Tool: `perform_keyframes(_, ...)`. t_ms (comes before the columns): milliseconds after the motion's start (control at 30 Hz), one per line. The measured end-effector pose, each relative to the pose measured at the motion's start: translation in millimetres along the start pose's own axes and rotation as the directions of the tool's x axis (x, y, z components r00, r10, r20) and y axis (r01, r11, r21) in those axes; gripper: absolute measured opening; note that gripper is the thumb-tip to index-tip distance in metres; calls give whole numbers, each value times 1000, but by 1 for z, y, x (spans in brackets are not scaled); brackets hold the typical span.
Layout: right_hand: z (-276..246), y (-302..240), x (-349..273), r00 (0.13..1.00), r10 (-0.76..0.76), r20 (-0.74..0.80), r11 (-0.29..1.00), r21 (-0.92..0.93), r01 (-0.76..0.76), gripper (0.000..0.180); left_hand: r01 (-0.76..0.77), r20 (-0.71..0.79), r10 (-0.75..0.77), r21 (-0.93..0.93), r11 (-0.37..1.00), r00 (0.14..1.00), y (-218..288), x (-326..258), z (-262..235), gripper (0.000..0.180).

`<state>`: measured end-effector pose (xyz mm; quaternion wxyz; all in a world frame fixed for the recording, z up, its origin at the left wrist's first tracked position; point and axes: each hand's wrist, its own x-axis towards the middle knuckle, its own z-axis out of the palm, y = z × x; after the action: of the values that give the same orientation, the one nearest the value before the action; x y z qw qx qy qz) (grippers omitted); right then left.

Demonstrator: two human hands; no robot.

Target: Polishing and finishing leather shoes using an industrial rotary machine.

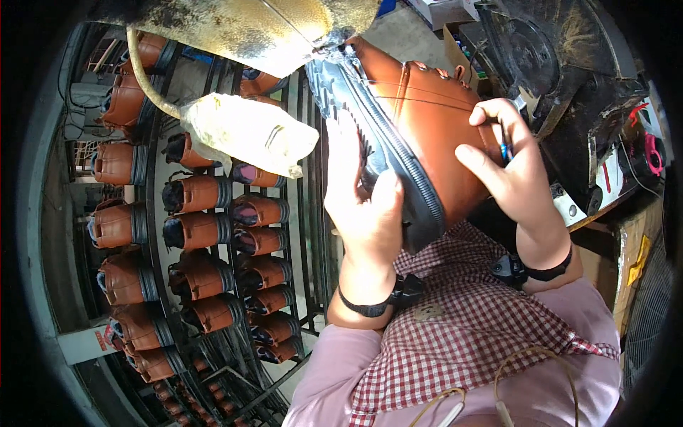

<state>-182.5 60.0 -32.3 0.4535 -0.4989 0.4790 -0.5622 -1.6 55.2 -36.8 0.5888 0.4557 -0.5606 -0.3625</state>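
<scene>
Both hands hold one brown boot (427, 121) up at centre frame, sole side turned to the person's left. Left hand (363, 206) is closed over the dark grey sole (377, 142), fingers flat on the tread, thumb round the sole edge. Right hand (509, 160) grips the leather upper, fingers curled at the collar; something small and blue sits betw. the fingertips, too small to tell what. Black bands on both wrists.

Signs & labels: a red-and-white label (99, 338) on the pale frame at lower left; red marks on the dark machine (569, 78) at upper right, w/ a pink fitting (653, 153) at its far right edge. Cardboard box (459, 53) behind the boot's top. A clear plastic-wrapped bundle (249, 132) hangs off a yellowish hose (146, 78) just left of the sole.

Room: a metal rack (306, 213) full of brown boots (192, 231) fills the left side, close beside the left hand. The machine crowds the right hand. Checked apron (462, 320) lies just under the boot. The boot's toe end nearly meets the grimy housing (235, 28) overhead.
</scene>
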Motion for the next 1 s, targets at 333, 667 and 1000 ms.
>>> perform_keyframes(333, 2, -6, 14, 958, -271, 93, 940, -189, 284, 27, 134, 31, -131, -194, 972, 991, 15, 13, -3, 66)
perform_keyframes(667, 19, 0, 29, 967, -256, 10, 964, -77, 256, 30, 92, -14, -96, -178, 980, 995, 10, 47, -2, 52)
perform_keyframes(1000, 17, 19, 62, 908, -418, 20, 902, -107, 418, 35, 159, 98, -138, -268, 950, 986, 12, 62, -4, 48)
